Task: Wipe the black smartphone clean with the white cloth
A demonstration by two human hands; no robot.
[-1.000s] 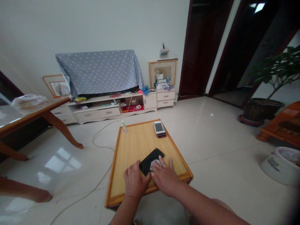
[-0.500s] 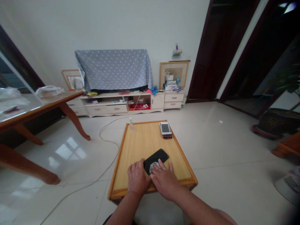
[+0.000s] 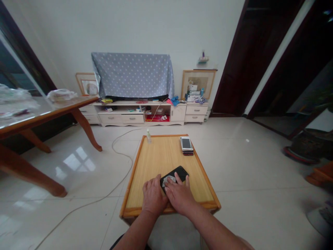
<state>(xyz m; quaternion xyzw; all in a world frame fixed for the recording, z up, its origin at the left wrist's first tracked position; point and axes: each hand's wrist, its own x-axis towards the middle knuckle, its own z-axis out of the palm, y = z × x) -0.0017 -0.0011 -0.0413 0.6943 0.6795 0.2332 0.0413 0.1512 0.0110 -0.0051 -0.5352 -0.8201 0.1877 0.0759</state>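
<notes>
A black smartphone (image 3: pixel 181 171) lies flat and slanted on the small wooden table (image 3: pixel 158 152), near its front edge. My left hand (image 3: pixel 153 195) steadies the phone's left end, fingers together and thumb along the near side. Under the fingers of my right hand (image 3: pixel 180 195) a crumpled pale cloth or tissue (image 3: pixel 169 179) is pressed against the phone's dark face. The fingers of that hand are partly spread, and they cover some of the cloth and the phone's near edge.
A stack of phones (image 3: pixel 186 145), white one on top, sits at the table's far right. A small clear bottle (image 3: pixel 148 136) stands at the far left corner. A cable (image 3: pixel 125 157) runs over the tiled floor, left of the table. Further left is a larger wooden table (image 3: pixel 83 103).
My right hand has slid the cloth slightly up and left across the phone. My left hand keeps its place at the phone's end. The whole view has shifted a little.
</notes>
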